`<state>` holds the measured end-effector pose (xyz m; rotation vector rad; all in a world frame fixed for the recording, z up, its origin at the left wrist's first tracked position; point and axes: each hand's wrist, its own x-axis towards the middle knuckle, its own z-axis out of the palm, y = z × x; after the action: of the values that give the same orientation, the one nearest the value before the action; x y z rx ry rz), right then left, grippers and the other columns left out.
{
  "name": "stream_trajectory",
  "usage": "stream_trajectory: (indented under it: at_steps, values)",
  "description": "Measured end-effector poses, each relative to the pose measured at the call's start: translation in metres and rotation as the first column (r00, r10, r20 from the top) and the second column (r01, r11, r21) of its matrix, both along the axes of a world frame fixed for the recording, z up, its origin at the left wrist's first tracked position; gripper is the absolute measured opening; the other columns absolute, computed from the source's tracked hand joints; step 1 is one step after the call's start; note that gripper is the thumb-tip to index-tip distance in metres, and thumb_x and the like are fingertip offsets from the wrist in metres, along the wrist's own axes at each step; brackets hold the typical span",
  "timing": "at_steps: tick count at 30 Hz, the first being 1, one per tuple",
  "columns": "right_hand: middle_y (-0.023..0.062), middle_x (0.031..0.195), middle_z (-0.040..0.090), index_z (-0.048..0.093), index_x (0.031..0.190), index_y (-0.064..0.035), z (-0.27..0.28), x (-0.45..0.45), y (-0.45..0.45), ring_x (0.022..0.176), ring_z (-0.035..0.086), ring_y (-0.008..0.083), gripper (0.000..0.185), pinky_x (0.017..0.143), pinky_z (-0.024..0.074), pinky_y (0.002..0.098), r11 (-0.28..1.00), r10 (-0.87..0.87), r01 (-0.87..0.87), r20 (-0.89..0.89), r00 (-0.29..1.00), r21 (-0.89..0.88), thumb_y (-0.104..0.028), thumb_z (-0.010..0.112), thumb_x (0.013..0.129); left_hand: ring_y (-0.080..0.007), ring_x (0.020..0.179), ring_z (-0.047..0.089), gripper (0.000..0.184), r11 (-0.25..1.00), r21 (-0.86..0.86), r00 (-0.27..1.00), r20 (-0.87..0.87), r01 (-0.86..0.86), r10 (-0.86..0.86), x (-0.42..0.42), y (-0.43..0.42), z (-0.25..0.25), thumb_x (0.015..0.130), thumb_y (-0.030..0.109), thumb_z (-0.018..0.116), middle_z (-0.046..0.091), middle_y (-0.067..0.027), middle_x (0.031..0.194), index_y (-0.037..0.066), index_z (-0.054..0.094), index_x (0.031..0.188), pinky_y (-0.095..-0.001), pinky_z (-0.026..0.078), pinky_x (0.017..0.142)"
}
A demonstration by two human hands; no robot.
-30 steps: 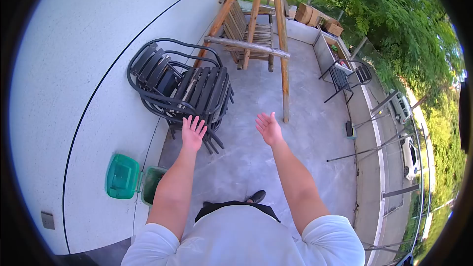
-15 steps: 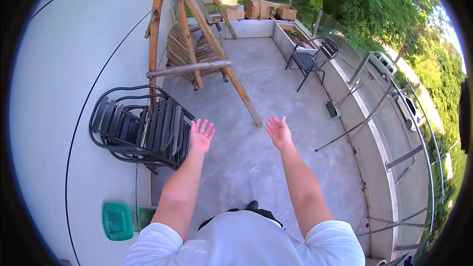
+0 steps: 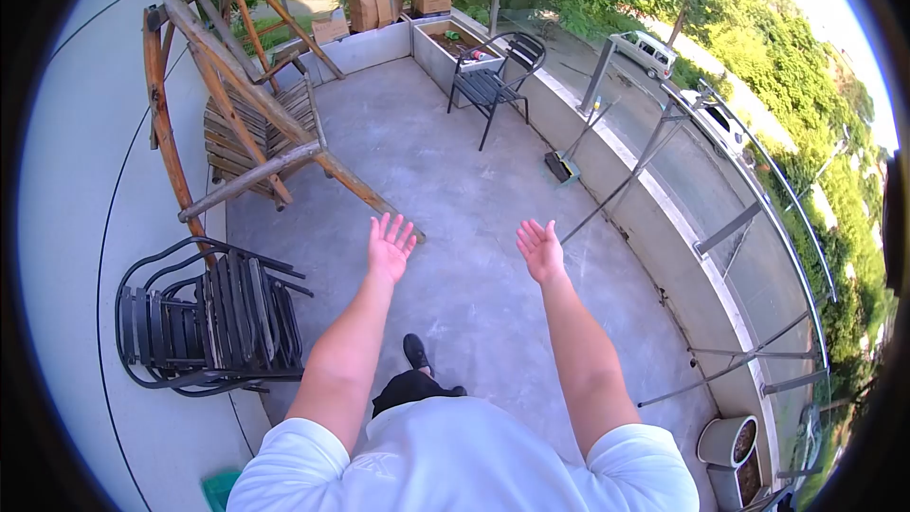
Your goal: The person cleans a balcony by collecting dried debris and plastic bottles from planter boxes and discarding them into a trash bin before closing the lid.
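Observation:
Both arms reach forward over the grey concrete floor (image 3: pixel 455 294). My left hand (image 3: pixel 391 246) is open, palm up with its fingers spread, and holds nothing; in the view it lies beside the lower end of a slanted post of the wooden swing frame (image 3: pixel 256 104). To its right, my right hand (image 3: pixel 540 249) is also open and empty, fingers spread and thumb up. A wide gap separates the two hands. Below them show a black shoe (image 3: pixel 415 351) and the white shirt (image 3: pixel 464 455).
Stacked black chairs (image 3: pixel 218 313) stand by the left wall, above a green lid (image 3: pixel 220 488). Further back are a single black chair (image 3: pixel 488 85), a planter box (image 3: pixel 431 62) and cardboard boxes (image 3: pixel 379 9). A dustpan (image 3: pixel 561 168) and pots (image 3: pixel 728 441) line the right-hand low wall (image 3: pixel 654 223).
The view has turned to the right, so the swing frame and stacked chairs have shifted left. Pots have come into view at lower right. Both hands stay open and raised.

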<state>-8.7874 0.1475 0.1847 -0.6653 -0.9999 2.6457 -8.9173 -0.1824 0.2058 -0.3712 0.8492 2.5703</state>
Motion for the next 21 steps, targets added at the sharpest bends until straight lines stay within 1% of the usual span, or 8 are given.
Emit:
stream_trajectory:
  at_steps: [3,9,17,21]
  values:
    - [0.0119,0.147,0.047,0.036,0.147,-0.0004,-0.006,-0.017,0.023,0.133,0.047,0.0276,0.075,0.109,0.0386,0.0405,0.999,-0.044,0.044,0.014,0.999,0.002,-0.059,0.039,0.101,-0.0254,0.119,0.058,0.053,1.000,0.001,0.999,0.038,0.023,-0.023,-0.033,0.032,-0.009,0.099,0.054,0.049,0.056,-0.0025,0.134,0.020,0.046,0.139,-0.0442,0.048,0.093]
    - [0.0126,0.147,0.047,0.036,0.147,0.0006,-0.014,-0.094,0.060,0.131,0.049,0.0279,0.074,0.108,0.0400,0.0404,0.994,-0.107,0.107,0.012,0.994,-0.008,-0.058,0.039,0.101,-0.0250,0.120,0.057,0.052,0.997,0.036,0.997,0.041,0.068,-0.069,-0.128,0.081,-0.030,0.099,0.054,0.048,0.056,-0.0019,0.134,0.020,0.045,0.139,-0.0444,0.047,0.093]
    - [0.0130,0.147,0.048,0.036,0.146,0.0011,-0.001,-0.212,0.086,0.130,0.050,0.0271,0.074,0.108,0.0409,0.0396,0.982,-0.182,0.182,-0.009,0.983,-0.047,-0.058,0.039,0.101,-0.0238,0.119,0.058,0.054,0.992,0.028,0.989,0.074,0.124,-0.126,-0.266,0.133,-0.021,0.100,0.054,0.047,0.056,-0.0016,0.134,0.020,0.043,0.141,-0.0427,0.047,0.091]
    - [0.0131,0.147,0.047,0.036,0.147,0.0014,0.005,-0.258,0.102,0.131,0.049,0.0273,0.074,0.109,0.0402,0.0396,0.980,-0.190,0.190,-0.007,0.982,-0.055,-0.057,0.039,0.101,-0.0235,0.118,0.058,0.054,0.989,0.041,0.987,0.070,0.144,-0.147,-0.316,0.154,-0.016,0.100,0.055,0.046,0.055,-0.0008,0.135,0.020,0.043,0.142,-0.0427,0.046,0.091]
